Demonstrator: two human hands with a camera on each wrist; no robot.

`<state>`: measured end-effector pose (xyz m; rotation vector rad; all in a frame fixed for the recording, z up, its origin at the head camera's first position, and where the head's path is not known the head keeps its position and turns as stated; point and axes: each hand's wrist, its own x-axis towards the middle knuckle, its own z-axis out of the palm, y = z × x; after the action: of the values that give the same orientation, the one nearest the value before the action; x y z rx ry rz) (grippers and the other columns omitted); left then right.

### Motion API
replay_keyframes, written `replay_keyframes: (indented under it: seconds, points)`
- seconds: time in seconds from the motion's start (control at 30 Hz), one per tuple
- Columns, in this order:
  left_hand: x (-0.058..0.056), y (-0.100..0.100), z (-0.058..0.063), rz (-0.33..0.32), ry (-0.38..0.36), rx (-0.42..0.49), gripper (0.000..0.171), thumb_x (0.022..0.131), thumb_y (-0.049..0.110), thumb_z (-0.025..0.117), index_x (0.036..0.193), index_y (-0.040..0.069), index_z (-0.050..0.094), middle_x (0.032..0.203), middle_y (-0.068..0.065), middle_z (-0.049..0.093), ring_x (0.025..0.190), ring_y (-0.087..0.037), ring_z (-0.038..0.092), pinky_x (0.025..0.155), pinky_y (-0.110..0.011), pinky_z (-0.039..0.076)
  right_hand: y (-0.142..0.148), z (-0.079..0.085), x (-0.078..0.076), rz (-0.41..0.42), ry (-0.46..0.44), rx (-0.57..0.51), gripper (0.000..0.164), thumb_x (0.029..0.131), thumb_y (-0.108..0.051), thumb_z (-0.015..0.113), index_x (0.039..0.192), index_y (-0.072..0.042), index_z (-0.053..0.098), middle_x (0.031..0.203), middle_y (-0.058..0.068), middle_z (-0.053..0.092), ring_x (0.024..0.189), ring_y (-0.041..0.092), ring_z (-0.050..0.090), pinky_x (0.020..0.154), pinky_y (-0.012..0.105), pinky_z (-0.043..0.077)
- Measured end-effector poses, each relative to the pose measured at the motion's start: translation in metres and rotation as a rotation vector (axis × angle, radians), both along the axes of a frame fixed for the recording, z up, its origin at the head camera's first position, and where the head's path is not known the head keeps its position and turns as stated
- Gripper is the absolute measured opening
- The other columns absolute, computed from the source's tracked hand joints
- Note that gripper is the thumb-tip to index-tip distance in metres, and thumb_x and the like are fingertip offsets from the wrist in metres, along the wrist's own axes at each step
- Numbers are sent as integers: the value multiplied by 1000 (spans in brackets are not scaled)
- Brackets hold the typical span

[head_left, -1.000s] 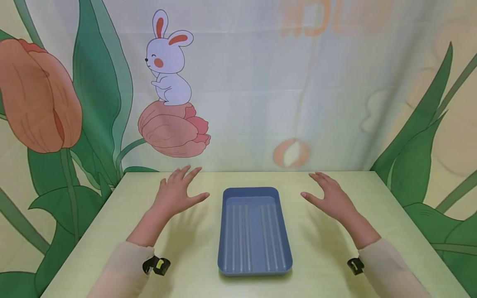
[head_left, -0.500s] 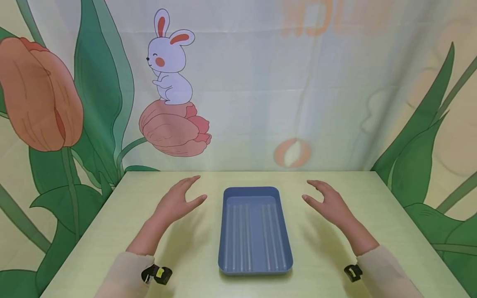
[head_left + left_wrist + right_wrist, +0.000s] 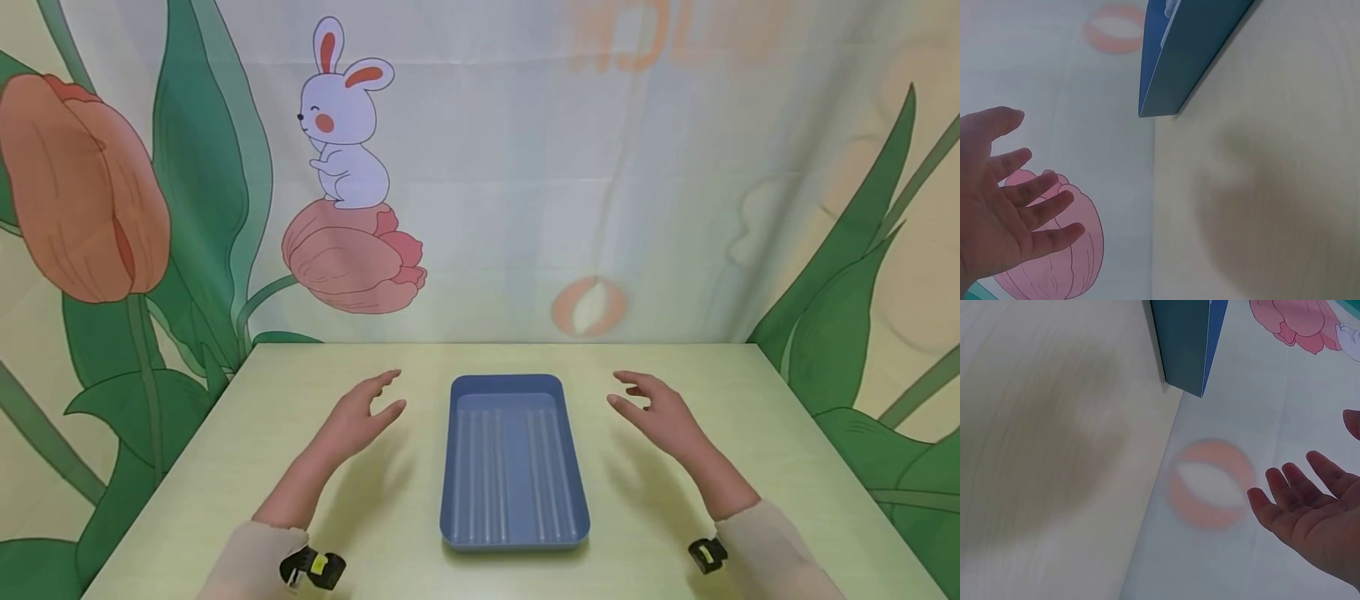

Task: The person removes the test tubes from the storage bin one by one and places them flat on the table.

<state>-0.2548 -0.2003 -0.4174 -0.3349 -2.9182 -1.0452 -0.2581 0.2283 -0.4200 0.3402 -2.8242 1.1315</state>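
A blue rectangular tray (image 3: 517,467) with raised ribs along its floor lies on the pale table, and nothing is seen in it. To its left hovers my left hand (image 3: 358,421), fingers spread and relaxed, apart from the tray. On the other side my right hand (image 3: 667,421) is held in the air, its fingers loosely bent and touching nothing. Both wrist views show the palms bare: the left hand (image 3: 1007,194) with fingers apart, the right hand (image 3: 1319,512) with fingers slightly bent. The tray's outer wall (image 3: 1191,56) shows beyond the left hand.
The pale wooden table (image 3: 517,575) ends at a hanging cloth (image 3: 487,208) printed with tulips, leaves and a rabbit. Black wrist cameras are strapped over both cuffs, the left camera (image 3: 313,567) and the right camera (image 3: 707,554).
Both hands have sunk a little toward the table. Their fingers have drawn somewhat closer together, most clearly on the left hand. The tray has stayed in place.
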Motion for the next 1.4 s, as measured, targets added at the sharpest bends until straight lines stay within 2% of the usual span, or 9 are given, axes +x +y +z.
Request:
replay_keyframes:
  seconds: [0.27,0.47,0.9,1.2,1.4]
  points:
    - [8,0,-7,-4,-22,52,56,104,22,57,154,0,42,154,-30,48,138,-48,50,113,-61,43,-3,-1,4,-2,-63,-58,52,103,-28,60,145,1,53,148,26,56,132,44,56,105,58,50]
    - [11,0,-11,-11,-49,128,57,104,22,58,153,-1,42,153,-31,49,139,-49,49,112,-61,43,-7,-5,5,-3,-111,-120,50,103,-29,60,144,0,54,146,25,58,131,43,57,104,56,51]
    - [20,7,-29,35,-188,287,56,103,19,59,154,1,42,154,-30,47,140,-46,50,111,-56,47,-16,-10,12,14,-222,-306,50,104,-24,59,144,5,52,143,28,58,128,40,60,102,47,56]
    - [24,10,-40,46,-291,425,58,104,18,56,157,0,37,156,-31,43,141,-47,47,109,-57,49,-23,-10,14,17,-306,-370,52,104,-24,57,147,5,49,146,28,56,123,32,62,102,42,56]
    - [26,14,-46,61,-343,472,59,105,17,55,158,1,35,157,-31,42,142,-48,45,108,-57,49,-28,-11,14,40,-363,-393,54,104,-24,57,149,5,47,149,30,53,122,30,63,101,43,56]
